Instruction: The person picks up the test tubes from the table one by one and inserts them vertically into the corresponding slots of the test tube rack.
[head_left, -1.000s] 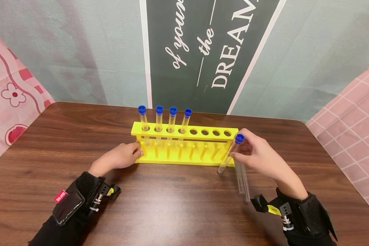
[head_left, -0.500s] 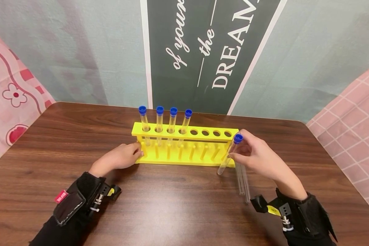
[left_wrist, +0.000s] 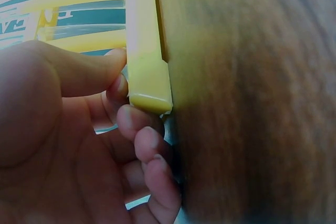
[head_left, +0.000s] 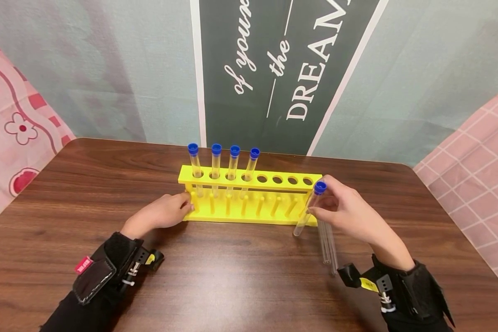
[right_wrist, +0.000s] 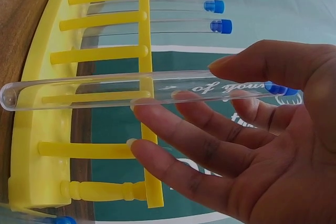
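A yellow test tube rack (head_left: 282, 185) stands on the wooden table. Several clear test tubes (head_left: 216, 159) with blue caps occupy the holes of its left half. At the rack's left end, my left hand (head_left: 170, 210) grips the base; the left wrist view shows the thumb and fingers (left_wrist: 149, 140) curled about that end. My right hand (head_left: 348, 210) pinches another blue-capped test tube (head_left: 309, 214) between thumb and fingers. This tube leans in front of the rack's right end, with its rounded bottom (right_wrist: 9, 96) pointing down and its cap up by the palm.
Clear tubes (head_left: 328, 246) lie on the table (head_left: 232, 276) below the right hand, their far ends hidden by it. Behind the table's back edge hangs a printed cloth (head_left: 157, 83). Pink cloths (head_left: 477, 180) border the sides.
The held test tube has shifted slightly left with its cap. The left hand keeps its grip on the rack, and the tubes in the rack stay put.
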Available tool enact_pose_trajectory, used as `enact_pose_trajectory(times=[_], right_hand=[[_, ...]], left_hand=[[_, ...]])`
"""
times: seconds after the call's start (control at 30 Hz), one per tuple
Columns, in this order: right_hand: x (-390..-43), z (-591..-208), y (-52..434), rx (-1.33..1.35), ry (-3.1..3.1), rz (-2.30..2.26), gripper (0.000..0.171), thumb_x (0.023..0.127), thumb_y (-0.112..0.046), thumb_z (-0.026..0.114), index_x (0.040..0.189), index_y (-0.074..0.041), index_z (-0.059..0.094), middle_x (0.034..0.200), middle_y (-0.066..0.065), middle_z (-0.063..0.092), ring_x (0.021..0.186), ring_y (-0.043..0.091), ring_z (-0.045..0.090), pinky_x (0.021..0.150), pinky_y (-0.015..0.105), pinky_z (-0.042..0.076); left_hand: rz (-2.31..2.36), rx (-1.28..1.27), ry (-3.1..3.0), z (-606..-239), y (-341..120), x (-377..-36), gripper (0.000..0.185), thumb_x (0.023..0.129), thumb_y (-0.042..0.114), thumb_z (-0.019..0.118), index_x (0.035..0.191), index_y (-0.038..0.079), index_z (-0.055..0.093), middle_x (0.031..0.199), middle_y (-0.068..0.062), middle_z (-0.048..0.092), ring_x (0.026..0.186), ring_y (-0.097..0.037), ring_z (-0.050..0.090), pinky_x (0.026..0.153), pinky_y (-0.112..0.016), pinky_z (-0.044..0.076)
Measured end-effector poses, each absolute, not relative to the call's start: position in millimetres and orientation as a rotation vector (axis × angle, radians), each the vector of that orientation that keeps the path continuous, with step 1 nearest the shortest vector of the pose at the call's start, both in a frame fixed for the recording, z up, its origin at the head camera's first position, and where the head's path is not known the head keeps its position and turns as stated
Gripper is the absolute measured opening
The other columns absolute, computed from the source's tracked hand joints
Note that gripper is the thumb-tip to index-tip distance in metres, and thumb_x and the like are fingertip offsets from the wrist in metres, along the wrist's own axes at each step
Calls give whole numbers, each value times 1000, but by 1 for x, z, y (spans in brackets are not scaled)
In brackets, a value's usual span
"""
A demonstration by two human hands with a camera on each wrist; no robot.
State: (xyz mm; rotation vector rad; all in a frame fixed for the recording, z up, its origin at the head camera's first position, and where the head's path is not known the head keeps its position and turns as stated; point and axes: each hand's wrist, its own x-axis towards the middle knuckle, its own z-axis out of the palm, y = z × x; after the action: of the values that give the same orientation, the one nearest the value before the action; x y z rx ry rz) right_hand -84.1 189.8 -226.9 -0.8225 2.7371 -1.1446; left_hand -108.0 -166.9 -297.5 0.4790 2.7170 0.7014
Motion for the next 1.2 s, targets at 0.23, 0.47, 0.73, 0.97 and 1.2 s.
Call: enact_pose_trajectory(times=[0.23, 0.47, 0.73, 0.97, 1.2], right_hand=[[-84, -225, 189, -842, 2757, -1119, 29, 79, 0, 68, 92, -4, 42, 85, 5, 58, 78, 15, 62, 64, 26, 50], [-85, -223, 186, -881, 2751, -1136, 28, 79, 1, 68, 91, -5, 43, 81, 4, 59, 75, 14, 62, 61, 27, 50], [-86, -219, 182, -880, 2719, -1147, 29, 80, 0, 68, 92, -5, 42, 81, 4, 59, 78, 17, 63, 61, 27, 50], [-87, -216, 177, -865, 2722, -1126, 29, 80, 0, 67, 93, -5, 42, 83, 6, 58, 78, 15, 63, 61, 29, 49], [-89, -211, 171, -892, 2747, -1095, 28, 80, 0, 67, 94, -5, 43, 84, 5, 57, 77, 15, 62, 62, 29, 49]], left_hand=[[697, 498, 2714, -297, -167, -109, 17, 95, 14, 46, 81, 5, 45, 63, -3, 37, 54, -15, 35, 53, -27, 30], [709, 496, 2711, -298, -167, -109, 17, 96, 14, 45, 81, 5, 46, 63, -3, 37, 55, -16, 36, 55, -28, 31], [693, 506, 2717, -299, -168, -111, 16, 96, 13, 45, 83, 4, 46, 64, -3, 37, 56, -16, 37, 55, -28, 33], [683, 503, 2718, -298, -169, -110, 17, 96, 14, 44, 81, 5, 45, 63, -3, 36, 58, -17, 39, 57, -30, 34], [695, 501, 2710, -299, -168, -110, 17, 96, 14, 45, 82, 5, 45, 64, -3, 36, 57, -16, 37, 56, -29, 33]])
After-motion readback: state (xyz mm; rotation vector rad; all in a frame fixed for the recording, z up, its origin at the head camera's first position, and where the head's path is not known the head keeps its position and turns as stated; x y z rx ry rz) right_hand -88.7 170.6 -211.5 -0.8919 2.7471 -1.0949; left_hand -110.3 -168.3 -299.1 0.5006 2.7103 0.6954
